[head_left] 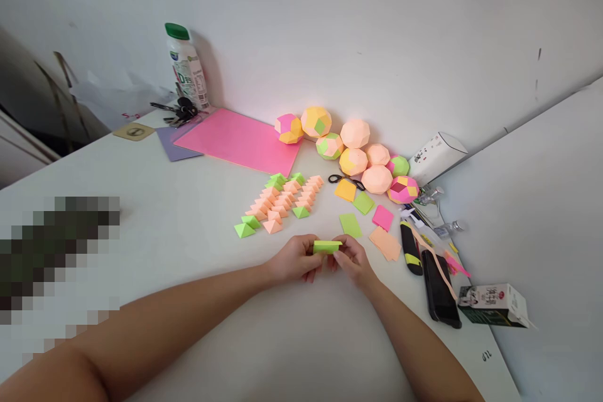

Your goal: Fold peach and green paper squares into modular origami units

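Note:
Between my two hands is a small green sheet of paper (pixel 326 247), folded over along its top edge. My left hand (pixel 298 257) pinches its left end and my right hand (pixel 352 260) grips its right end. Some fingertips are hidden behind the paper. Just beyond lie rows of folded paper pieces (pixel 282 196), peach with some green. To the right are loose paper squares: green (pixel 350 225), pink (pixel 382 218), peach (pixel 385 244) and orange (pixel 345 190). Black-handled scissors (pixel 335 179) lie partly under the orange one.
Several faceted paper balls (pixel 355 134) sit against the wall. A pink sheet (pixel 235 140), keys (pixel 181 113) and a bottle (pixel 188 69) are at the back left. Along the right edge are a utility knife (pixel 411 248), a black phone-like object (pixel 440 289) and a drink carton (pixel 492 303).

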Demonstrator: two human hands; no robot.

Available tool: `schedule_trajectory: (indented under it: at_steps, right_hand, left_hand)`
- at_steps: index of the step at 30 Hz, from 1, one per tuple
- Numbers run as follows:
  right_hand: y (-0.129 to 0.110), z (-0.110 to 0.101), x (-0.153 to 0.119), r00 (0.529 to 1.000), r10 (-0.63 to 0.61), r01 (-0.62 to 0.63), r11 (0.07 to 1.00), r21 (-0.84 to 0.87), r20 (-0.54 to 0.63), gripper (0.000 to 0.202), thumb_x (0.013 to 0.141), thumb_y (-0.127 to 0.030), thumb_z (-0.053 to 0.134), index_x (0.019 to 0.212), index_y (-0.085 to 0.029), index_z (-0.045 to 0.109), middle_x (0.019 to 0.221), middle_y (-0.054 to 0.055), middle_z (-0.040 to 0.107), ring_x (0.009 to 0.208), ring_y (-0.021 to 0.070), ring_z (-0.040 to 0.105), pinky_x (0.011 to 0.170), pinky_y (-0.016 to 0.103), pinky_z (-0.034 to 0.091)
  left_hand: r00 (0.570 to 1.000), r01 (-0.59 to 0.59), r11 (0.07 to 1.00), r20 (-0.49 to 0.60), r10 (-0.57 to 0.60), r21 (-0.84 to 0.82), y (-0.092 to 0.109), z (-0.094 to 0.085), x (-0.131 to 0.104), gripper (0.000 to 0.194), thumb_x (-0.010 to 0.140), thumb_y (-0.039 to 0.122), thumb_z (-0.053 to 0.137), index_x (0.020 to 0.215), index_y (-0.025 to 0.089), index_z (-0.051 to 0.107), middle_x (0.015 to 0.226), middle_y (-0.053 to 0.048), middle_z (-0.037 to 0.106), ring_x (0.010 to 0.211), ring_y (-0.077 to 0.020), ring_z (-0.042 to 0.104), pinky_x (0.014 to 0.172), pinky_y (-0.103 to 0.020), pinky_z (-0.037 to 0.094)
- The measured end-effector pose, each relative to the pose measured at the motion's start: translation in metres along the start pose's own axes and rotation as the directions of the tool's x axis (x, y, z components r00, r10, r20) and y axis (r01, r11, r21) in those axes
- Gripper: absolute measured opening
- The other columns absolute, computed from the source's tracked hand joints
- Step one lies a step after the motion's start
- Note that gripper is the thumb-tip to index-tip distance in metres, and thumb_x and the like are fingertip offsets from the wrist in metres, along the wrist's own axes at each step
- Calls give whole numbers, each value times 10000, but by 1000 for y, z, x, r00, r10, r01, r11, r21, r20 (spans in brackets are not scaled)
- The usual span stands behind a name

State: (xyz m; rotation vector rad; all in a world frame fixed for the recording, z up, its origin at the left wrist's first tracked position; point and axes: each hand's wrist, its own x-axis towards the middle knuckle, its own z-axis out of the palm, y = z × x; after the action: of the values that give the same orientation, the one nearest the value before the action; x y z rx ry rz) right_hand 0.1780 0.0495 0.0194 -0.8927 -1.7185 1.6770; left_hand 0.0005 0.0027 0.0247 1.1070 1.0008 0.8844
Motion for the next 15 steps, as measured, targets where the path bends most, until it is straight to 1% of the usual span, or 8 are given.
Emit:
schedule_trajectory:
  at_steps: [3, 5, 10, 13, 15]
  right_hand:
    - [1, 2, 1, 1000, 6, -4, 998, -58, 31, 159, 797, -324, 579, 756, -174, 547, 645, -4, 522, 566, 119, 509, 518, 243, 423]
    - [0, 2, 2, 1000, 10, -9, 998, -59, 27, 176, 796, -330, 581, 722, -172, 559, 640, -7, 509, 569, 120, 510, 519, 245, 423]
    - [1, 1, 2, 998, 18, -16, 999, 28, -62, 167, 765, -326, 597, 717, -167, 574, 564, -18, 525, 494, 110, 492, 484, 247, 417]
    - [5, -2, 2, 993, 37, -30, 997, 65, -114, 154, 752, -315, 599, 741, -162, 580, 537, -14, 552, 478, 115, 499, 479, 252, 421]
    - [8, -3, 3, 989, 48, -35, 996, 87, -141, 156, 755, -316, 593, 761, -161, 578, 532, -12, 562, 475, 120, 507, 474, 254, 421]
  left_hand:
    - [1000, 6, 1000, 6, -6, 1, 0, 0, 0, 13, 735, 186, 500, 723, 186, 494, 451, 53, 557, 384, -96, 508, 382, -186, 363]
    - [1000, 5, 1000, 11, -5, 7, -1, 0, 0, 10, 740, 191, 501, 733, 184, 501, 447, 56, 554, 382, -95, 504, 388, -188, 365]
    - [1000, 20, 1000, -9, -20, -20, -3, 0, 1, 39, 749, 207, 495, 723, 184, 476, 485, 48, 572, 387, -95, 520, 390, -191, 375]
    - [999, 26, 997, -41, -29, -72, -2, 0, 2, 74, 753, 219, 507, 723, 185, 448, 521, 44, 578, 387, -93, 529, 389, -197, 393]
    - [997, 8, 993, -71, -16, -119, -2, 0, 2, 104, 762, 228, 516, 721, 185, 431, 556, 38, 583, 403, -92, 541, 390, -198, 403]
